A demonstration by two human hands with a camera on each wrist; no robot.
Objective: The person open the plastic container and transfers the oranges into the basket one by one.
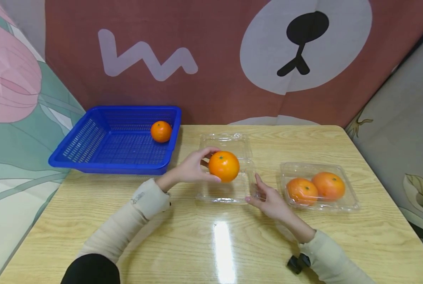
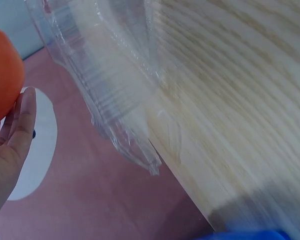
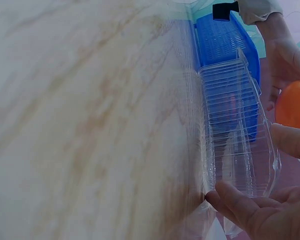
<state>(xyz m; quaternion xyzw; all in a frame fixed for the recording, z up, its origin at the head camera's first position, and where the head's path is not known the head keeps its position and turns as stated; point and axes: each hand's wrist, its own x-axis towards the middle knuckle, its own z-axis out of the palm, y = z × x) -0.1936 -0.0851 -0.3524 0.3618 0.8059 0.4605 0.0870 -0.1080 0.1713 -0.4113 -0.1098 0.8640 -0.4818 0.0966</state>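
My left hand [image 1: 197, 165] grips an orange [image 1: 224, 166] between thumb and fingers, holding it above a clear plastic clamshell container [image 1: 245, 187]. The container lies with its lid [image 1: 225, 144] folded back toward the wall. My right hand [image 1: 273, 201] holds the container's right side; in the right wrist view its fingers [image 3: 235, 200] reach the ribbed wall near the tabletop. From the left wrist, the orange [image 2: 5, 75] is partly cut off by the frame's edge, with the left hand [image 2: 12, 145] curved against it.
A blue plastic basket [image 1: 113, 169] with one orange [image 1: 161, 131] inside stands at the back left. To the right sits a second clear container [image 1: 349, 197], which has two oranges [image 1: 328, 186] in it. A patterned cloth wall [image 1: 215, 94] rises behind the wooden table [image 1: 183, 244].
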